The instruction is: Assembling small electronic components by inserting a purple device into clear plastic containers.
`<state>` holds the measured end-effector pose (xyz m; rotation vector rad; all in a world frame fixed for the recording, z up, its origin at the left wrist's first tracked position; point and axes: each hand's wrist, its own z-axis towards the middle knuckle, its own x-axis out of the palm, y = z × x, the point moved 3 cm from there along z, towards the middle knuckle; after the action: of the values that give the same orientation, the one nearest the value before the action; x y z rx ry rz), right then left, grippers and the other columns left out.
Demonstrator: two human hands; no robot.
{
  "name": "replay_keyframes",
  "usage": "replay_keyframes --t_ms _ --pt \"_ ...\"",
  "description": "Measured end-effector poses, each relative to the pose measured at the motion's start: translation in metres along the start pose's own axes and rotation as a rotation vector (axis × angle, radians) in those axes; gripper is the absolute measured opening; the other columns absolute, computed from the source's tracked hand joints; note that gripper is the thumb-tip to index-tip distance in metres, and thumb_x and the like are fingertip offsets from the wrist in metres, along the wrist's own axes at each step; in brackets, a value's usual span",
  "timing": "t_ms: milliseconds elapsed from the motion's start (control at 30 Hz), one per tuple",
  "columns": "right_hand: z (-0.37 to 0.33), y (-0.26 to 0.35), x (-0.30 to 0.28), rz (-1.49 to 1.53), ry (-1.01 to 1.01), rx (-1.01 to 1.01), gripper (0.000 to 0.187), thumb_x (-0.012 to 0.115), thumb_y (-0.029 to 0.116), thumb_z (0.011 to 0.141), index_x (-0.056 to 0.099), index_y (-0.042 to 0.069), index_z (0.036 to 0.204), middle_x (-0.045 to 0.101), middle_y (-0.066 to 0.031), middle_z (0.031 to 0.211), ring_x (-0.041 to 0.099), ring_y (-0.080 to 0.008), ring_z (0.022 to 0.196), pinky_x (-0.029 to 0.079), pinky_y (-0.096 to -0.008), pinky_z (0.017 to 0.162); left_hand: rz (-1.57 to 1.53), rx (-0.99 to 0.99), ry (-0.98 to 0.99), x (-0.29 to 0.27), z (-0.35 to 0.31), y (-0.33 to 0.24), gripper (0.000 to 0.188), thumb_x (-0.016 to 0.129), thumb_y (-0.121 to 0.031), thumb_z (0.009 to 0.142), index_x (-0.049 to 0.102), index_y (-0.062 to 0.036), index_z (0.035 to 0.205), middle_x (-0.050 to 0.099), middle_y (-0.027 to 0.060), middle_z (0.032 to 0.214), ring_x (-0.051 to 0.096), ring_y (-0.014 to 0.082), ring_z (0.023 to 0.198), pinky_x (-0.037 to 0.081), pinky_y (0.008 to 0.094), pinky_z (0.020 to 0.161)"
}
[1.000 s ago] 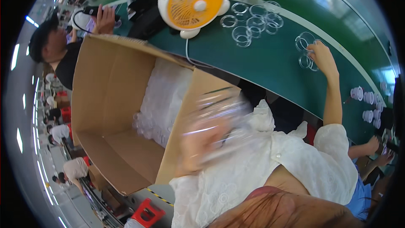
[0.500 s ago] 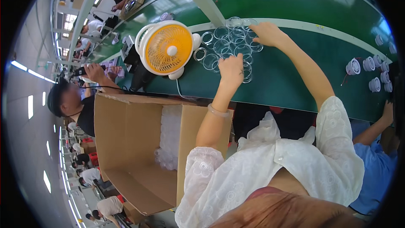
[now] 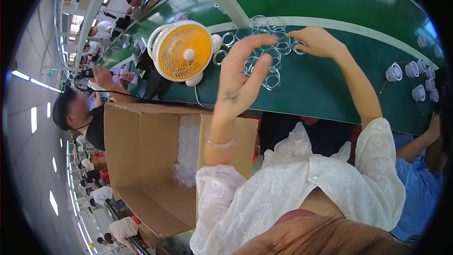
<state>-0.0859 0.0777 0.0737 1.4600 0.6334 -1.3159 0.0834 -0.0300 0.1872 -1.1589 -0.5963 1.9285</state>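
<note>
"The left hand (image 3: 243,73)?"
"Spread wide, thumb apart from forefinger."
"The right hand (image 3: 320,42)?"
"Curled narrow; its hold is unclear."
"Transparent circular rings (image 3: 278,54)?"
"Between and beyond both, on the dark-green tabletop (image 3: 330,87)."

Colourless rings (image 3: 273,69), green tabletop (image 3: 325,85), orange-and-white fan (image 3: 184,52), brown carton (image 3: 127,146), white blouse (image 3: 283,198) (tone-on-tone floral), round parts (image 3: 394,72) seemingly lilac-white

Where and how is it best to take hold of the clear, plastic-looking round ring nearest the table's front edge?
Probably pinch the near rim of the clear, plastic-looking round ring between thumb and fingertip, coming from the person's side. That rim faces bare green tabletop, while the far side crowds other clear round rings. Its open middle should admit one fingertip.
</note>
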Motion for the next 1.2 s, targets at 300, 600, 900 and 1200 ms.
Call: replay_keyframes --t_ms 300,600,900,1200 --pt "-0.068 0.101 -0.116 0.319 -0.466 -0.327 0.024 0.053 0.004 0.07 0.054 -0.003 0.094 0.058 -0.0131 0.087 0.056 -0.0252 0.081 0.042 -0.0298 0.072 -1.01 0.447 0.018 -0.015 0.009 -0.087 0.023 0.049 -0.014 0.076 0.052 -0.0015 0.095 0.052 0.0137 0.097 0.05 0.0239 0.091 0.036 0.0335 0.081" --pt "-0.207 0.179 -0.167 0.879 -0.174 -0.568 0.01 0.061 0.008 0.07 0.062 0.013 0.079 0.059 -0.0034 0.087 0.054 -0.0139 0.08 0.044 -0.0224 0.068 -1.233 1.054 -0.134 0.012 0.014 -0.118 0.018 0.051 -0.007 0.074 0.053 -0.0088 0.092 0.05 0.0072 0.095 0.049 0.0179 0.087 0.032 0.029 0.079" --pt "-0.25 0.178 -0.149 1.282 -0.125 -0.997 0.019 0.043 0.001 0.077 0.06 0.003 0.083 0.058 -0.0126 0.091 0.052 -0.0218 0.093 0.041 -0.0337 0.08 -1.046 1.546 -0.539 -0.039 -0.041 -0.142 0.023 0.052 0.0 0.073 0.053 -0.0153 0.09 0.048 0.0015 0.093 0.049 0.0125 0.083 0.029 0.0249 0.078" --pt "-0.251 0.129 -0.129 1.157 0.192 -1.352 0.029 0.03 0.009 0.082 0.055 -0.004 0.089 0.055 -0.0205 0.088 0.054 -0.0291 0.083 0.04 -0.0396 0.079 -1.964 1.106 1.0 0.001 -0.052 -0.072 0.021 0.046 -0.02 0.078 0.053 -0.0024 0.087 0.056 0.014 0.081 0.054 0.0223 0.07 0.041 0.0315 0.057"
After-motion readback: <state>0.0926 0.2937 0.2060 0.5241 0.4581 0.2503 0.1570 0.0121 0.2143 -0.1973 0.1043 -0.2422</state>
